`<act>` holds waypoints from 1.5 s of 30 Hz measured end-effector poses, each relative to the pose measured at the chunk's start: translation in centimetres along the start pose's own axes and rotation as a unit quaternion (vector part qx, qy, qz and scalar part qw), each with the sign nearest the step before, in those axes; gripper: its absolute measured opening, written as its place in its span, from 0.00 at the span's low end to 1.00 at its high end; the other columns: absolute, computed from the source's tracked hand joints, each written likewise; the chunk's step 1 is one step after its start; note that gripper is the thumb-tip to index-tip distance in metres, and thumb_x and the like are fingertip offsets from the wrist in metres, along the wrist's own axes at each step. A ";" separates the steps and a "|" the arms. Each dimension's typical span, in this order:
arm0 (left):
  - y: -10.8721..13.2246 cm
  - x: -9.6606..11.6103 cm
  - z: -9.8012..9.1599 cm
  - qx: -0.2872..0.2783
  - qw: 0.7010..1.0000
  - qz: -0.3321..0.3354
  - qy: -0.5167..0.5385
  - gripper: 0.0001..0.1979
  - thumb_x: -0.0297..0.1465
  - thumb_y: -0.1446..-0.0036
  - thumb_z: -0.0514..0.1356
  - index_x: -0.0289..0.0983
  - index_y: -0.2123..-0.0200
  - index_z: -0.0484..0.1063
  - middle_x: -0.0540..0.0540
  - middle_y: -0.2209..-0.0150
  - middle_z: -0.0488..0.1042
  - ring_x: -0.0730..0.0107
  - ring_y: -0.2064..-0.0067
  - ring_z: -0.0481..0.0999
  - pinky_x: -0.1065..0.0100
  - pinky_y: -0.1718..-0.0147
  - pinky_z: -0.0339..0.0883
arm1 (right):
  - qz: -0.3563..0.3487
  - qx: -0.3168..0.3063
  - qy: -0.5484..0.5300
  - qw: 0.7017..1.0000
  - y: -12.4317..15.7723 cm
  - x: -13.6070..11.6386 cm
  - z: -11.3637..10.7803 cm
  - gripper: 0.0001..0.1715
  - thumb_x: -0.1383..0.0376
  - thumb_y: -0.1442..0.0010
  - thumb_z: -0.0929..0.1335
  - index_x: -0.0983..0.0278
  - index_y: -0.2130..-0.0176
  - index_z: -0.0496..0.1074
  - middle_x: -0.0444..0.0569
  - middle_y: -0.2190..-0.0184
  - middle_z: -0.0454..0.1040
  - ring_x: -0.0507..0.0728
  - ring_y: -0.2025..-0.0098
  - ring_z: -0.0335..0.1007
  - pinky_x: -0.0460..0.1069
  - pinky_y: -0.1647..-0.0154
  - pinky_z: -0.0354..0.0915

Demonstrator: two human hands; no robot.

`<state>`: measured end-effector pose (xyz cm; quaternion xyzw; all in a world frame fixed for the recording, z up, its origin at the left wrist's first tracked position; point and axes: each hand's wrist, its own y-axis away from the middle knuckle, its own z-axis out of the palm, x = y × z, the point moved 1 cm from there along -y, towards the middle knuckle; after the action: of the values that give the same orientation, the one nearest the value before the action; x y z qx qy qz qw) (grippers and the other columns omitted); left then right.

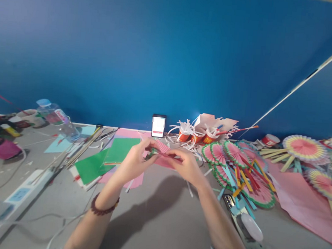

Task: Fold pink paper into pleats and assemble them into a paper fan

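My left hand (135, 160) and my right hand (186, 165) are raised close together over the grey table, fingers pinched. Between them is a strip of pleated pink paper (162, 146), with a bit of green showing near the left fingertips. Both hands grip this paper, one at each side, and the fingers hide part of it. Beneath and left of my left hand lie green paper sheets (122, 150) on pink ones. To the right of my right hand is a pile of round pleated paper fans (236, 154), pink with green edges.
A lit phone (158, 126) leans against the blue wall (171, 63). Red cups (210, 136) with white paper strips stand right of it. Further left are a plastic bottle (57, 117), thin sticks (87, 146) and a white power strip (21, 197). A white mouse (251, 227) lies at the right.
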<state>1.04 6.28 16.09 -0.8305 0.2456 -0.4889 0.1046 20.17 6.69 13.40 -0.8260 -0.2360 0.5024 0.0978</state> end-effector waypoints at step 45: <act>0.8 1.4 1.3 0.077 0.995 0.066 0.013 0.03 0.30 0.42 0.58 0.39 0.64 0.71 0.45 0.64 0.74 0.67 0.62 0.72 0.66 0.62 0.66 | -0.006 0.138 -0.141 0.980 0.7 -0.7 2.0 0.09 0.62 0.44 0.70 0.61 0.61 0.77 0.48 0.68 0.79 0.57 0.64 0.75 0.51 0.63 0.72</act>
<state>2.47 4.81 16.22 -0.7951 0.2628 -0.5096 0.1975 18.36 5.64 12.70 -0.7238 -0.1811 0.6413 0.1792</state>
